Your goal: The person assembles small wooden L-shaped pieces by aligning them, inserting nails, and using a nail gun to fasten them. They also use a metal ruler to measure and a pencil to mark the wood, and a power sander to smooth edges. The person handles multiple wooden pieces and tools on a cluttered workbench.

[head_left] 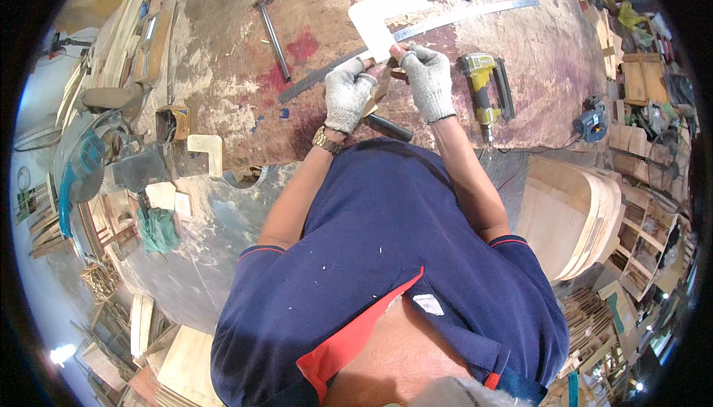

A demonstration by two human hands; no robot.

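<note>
The white-knit-gloved right hand (pixel 429 84) pinches the pale, flat L-shaped wooden piece (pixel 370 24), inward from the front edge of the worktop (pixel 549 95); left hand (pixel 349 96): grip unclear. Weak pinching could cause slippage.

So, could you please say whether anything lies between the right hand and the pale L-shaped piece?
Nothing visible blocks the near end of the L-shaped piece; the metal ruler lies between its far leg and the right hand.
</note>
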